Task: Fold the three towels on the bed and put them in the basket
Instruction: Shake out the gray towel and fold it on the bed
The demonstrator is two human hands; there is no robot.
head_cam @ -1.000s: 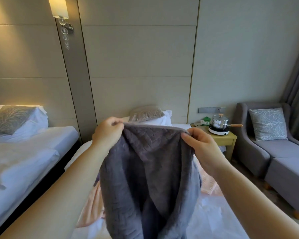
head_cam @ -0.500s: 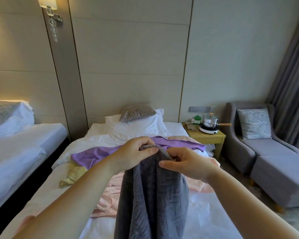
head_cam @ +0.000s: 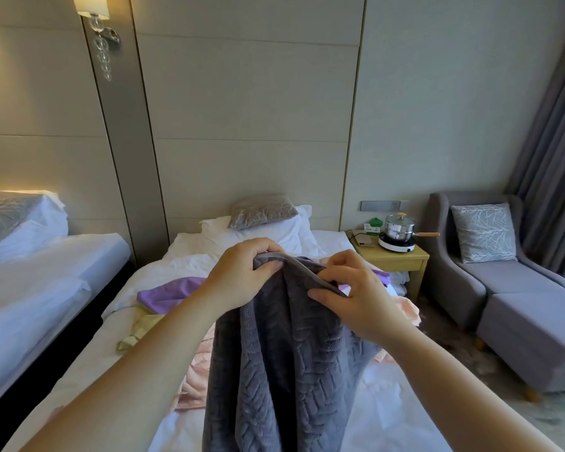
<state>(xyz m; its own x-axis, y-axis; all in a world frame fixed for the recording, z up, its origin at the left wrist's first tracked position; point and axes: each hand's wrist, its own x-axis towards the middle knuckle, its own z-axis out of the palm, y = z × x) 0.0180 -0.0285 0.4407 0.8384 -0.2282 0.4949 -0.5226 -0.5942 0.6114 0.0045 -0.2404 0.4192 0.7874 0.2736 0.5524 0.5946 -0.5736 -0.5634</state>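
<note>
The bed (head_cam: 190, 256) carries a pink towel (head_cam: 198, 370), a purple towel (head_cam: 170, 290) and a yellow cloth (head_cam: 144, 324). The grey towel (head_cam: 284, 370) hangs above them. The left hand (head_cam: 238, 275) and right hand (head_cam: 356, 298) pinch its top edge, fingers (head_cam: 268, 267) curled, close together. A lidded pot (head_cam: 399, 228) sits on a hotplate (head_cam: 397, 246) on the bench (head_cam: 395, 258).

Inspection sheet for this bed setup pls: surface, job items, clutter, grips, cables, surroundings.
Surface: bed, white sheet, rumpled.
Job's things: grey towel held up over bed; purple towel and pink towel lying unfolded; basket not seen.
Clutter: yellow cloth beside purple towel.
Grips: left hand and right hand each pinch grey towel's top edge, close together.
Cables: thin lead on nightstand.
Surroundings: pot on nightstand, armchair, second bed, curtain.
</note>
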